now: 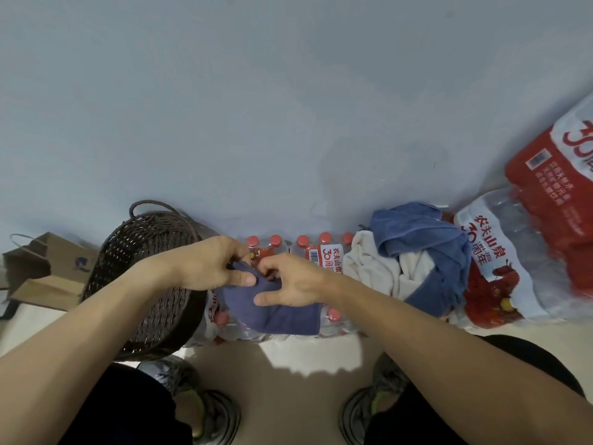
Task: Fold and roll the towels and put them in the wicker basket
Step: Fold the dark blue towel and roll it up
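Head view: the left hand (208, 263) and right hand (290, 284) are both pinching the dark blue towel (272, 311) with curled fingers. The towel is lying on a bottled-water pack (324, 255), just beside the wicker basket (144, 277).

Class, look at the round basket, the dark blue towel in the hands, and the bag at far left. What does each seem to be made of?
Basket: dark brown woven wicker or rattan, matte; open weave and a looped handle show.
Dark blue towel: soft, matte cloth, probably terry or microfibre; it folds limply.
Bag: brown kraft paper, by its stiff creases; handle material unclear.
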Available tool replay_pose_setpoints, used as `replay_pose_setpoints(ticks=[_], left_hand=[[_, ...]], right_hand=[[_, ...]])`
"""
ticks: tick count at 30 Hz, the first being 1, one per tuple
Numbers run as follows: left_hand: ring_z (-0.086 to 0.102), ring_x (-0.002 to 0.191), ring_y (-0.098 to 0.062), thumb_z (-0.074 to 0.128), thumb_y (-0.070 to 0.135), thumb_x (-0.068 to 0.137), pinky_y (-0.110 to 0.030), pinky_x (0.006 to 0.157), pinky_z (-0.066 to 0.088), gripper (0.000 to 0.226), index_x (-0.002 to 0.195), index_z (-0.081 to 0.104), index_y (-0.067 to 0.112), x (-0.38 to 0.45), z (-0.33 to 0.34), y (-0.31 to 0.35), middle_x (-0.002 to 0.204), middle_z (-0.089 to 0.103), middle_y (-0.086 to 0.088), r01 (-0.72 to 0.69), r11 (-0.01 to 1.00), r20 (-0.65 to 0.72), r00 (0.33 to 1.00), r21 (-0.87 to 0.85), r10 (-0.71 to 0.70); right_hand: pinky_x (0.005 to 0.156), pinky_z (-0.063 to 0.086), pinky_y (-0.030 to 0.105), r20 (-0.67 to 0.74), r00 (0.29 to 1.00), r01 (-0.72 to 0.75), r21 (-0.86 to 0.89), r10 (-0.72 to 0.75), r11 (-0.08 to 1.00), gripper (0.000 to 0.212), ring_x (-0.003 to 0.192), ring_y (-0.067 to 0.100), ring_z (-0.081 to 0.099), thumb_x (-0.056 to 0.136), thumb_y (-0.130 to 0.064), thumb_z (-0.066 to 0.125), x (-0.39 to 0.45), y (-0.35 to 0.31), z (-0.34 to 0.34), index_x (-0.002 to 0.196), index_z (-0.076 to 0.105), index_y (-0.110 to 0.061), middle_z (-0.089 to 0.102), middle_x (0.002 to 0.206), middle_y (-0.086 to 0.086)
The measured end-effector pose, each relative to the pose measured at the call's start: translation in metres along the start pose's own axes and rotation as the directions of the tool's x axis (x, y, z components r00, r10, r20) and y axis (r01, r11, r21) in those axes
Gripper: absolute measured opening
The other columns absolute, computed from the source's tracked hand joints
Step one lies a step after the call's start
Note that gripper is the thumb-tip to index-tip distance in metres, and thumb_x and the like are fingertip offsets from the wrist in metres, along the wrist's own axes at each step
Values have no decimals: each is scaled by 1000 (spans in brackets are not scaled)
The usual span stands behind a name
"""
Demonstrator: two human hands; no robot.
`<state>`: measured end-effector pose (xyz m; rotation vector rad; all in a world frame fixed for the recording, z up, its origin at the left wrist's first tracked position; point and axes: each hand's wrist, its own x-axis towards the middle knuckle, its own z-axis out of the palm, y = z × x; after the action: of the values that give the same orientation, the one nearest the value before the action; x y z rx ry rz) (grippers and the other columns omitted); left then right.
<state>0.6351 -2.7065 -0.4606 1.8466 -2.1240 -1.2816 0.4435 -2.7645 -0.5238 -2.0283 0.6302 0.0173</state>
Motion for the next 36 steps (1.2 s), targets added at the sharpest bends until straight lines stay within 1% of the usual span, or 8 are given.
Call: replay_pose_setpoints(ticks=[2,6,12,16,20,26,30,36], left_hand=[[51,63,-4,65,29,93,-22,62,42,20,75,57,26,3,3,2,69,58,12,-39,997,-42,998,-68,36],[52,64,-9,57,37,95,-24,62,43,22,78,55,23,10,4,2,70,59,7,-62,995,-151,987,-72,51],[61,62,-1,73,39,80,-17,59,48,21,84,71,19,14,-1,-9,73,73,3,-128,956,-325,945,-263,37],[63,64,-9,69,50,79,-30,64,50,34,83,70,16,19,-4,-32,74,73,-3,-13,981,-353,934,-195,-58],[67,69,-17,73,49,77,-34,66,53,35,81,68,14,15,-5,-60,75,73,-1,114,976,-262,952,-185,-161],[64,56,-8,79,26,79,-20,49,50,21,75,62,15,12,11,-75,58,66,9,301,878,101,954,-372,-284],[70,67,-18,73,13,86,-26,55,55,11,85,65,6,16,20,-77,74,70,-5,399,818,221,916,-415,-335],[70,98,-30,69,1,86,-40,81,60,11,97,73,4,17,29,-73,99,74,-12,531,776,387,831,-341,-399]], right_hand=[[60,46,23,34,998,-50,2,50,999,22,66,3,57,79,-32,78,2,1,-1,83,57,-26,61,76,-11],[77,55,41,141,975,-157,-125,174,980,38,84,25,64,79,-37,79,5,10,-3,104,62,-14,68,93,5],[99,49,40,323,860,-387,-95,396,917,47,109,27,61,84,-33,76,-5,40,-13,123,63,-10,66,121,6],[84,49,30,412,736,-543,-117,538,832,25,91,21,59,86,-28,74,-24,71,-12,100,64,-9,64,96,0],[68,52,26,293,757,-637,131,584,760,13,70,16,60,82,-25,79,-42,94,-16,81,74,-13,66,76,-1],[80,55,33,228,730,-679,351,644,645,28,101,23,65,73,-17,83,-54,110,-27,99,76,-11,73,105,3],[85,59,37,237,732,-679,329,638,656,31,103,28,66,65,-1,85,-61,120,-18,92,76,-14,73,102,6],[96,54,45,138,745,-642,417,653,644,22,110,33,63,94,-5,59,-66,133,-15,111,70,-9,68,115,9]])
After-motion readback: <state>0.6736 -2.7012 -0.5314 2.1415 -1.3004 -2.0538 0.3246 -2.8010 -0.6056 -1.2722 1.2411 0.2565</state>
